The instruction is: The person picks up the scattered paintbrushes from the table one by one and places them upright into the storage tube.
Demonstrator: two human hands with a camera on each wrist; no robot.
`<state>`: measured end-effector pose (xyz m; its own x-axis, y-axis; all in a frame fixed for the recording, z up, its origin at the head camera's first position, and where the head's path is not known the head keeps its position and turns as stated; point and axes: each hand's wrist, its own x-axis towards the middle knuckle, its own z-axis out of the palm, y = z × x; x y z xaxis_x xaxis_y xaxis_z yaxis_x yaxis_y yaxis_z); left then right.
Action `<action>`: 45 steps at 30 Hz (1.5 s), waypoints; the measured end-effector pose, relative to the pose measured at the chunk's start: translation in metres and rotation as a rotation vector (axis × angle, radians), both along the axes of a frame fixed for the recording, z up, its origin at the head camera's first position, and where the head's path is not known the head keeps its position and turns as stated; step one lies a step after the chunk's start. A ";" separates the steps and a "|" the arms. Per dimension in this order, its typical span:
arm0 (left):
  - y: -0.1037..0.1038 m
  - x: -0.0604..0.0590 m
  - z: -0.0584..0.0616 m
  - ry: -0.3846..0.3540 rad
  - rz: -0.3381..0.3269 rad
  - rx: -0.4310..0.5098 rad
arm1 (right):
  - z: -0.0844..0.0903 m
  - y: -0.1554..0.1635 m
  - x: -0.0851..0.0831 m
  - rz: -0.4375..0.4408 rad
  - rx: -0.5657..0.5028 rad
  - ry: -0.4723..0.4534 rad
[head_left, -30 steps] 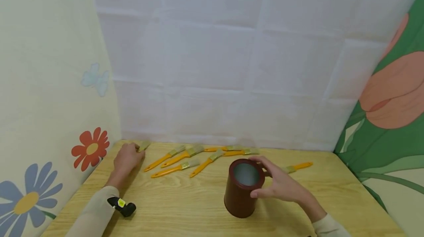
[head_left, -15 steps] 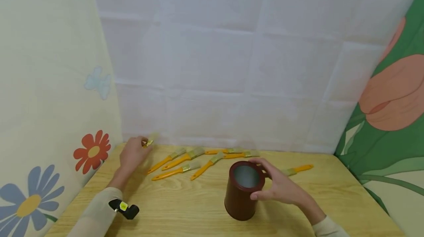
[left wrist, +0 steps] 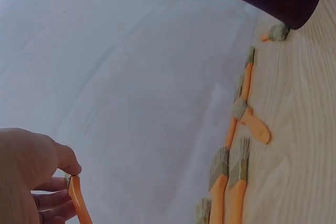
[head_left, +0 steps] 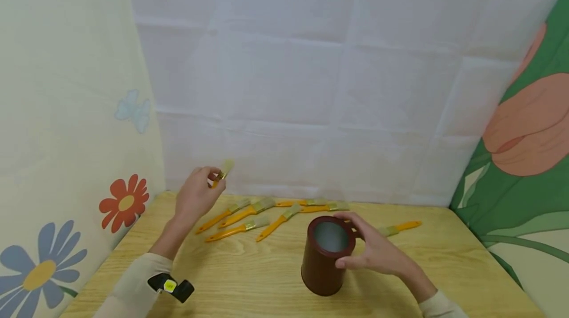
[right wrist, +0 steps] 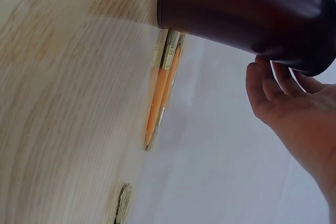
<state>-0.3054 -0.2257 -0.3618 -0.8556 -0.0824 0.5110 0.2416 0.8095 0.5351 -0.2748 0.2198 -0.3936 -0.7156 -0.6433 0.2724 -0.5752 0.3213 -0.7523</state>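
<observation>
Nearest the wearer, at six o'clock on the wooden table [head_left: 249,278], stands a dark red cylindrical cup [head_left: 323,254], upright and open at the top; its pale inside shows nothing in it from the head view. The right hand [head_left: 378,251] wraps it from three o'clock, thumb at the far rim and fingers curved along the near side, and the right wrist view shows those fingers [right wrist: 273,90] bent about the cup's wall [right wrist: 247,9]. At eight o'clock a black wrist device [head_left: 171,287] with a small yellow tag sits on the left sleeve; any writing on the tag is too small to read. Farther off, at ten o'clock, the left hand [head_left: 195,194] is raised above the table and pinches an orange-handled paintbrush [head_left: 222,172] between thumb and fingers, bristles pointing up toward the white sheet [head_left: 311,86] at the back. The left wrist view shows the thumb pressed on that brush's orange handle [left wrist: 79,203], a detail the head view hides. Beyond the cup, at twelve o'clock along the table's far edge, the loose paintbrushes [head_left: 255,207] lie flat, well apart from the cup, with one more brush [head_left: 397,225] at two o'clock behind the right hand. Flower-printed panels [head_left: 66,110] close both sides.
</observation>
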 end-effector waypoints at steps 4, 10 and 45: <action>0.017 0.010 0.012 0.015 -0.043 0.004 | 0.002 -0.001 0.001 0.000 -0.003 -0.004; 0.036 0.027 0.022 0.004 -0.081 0.033 | 0.002 -0.002 0.002 -0.007 0.001 -0.008; 0.145 0.081 0.054 0.038 -0.599 0.508 | -0.003 -0.007 0.000 -0.044 -0.012 0.033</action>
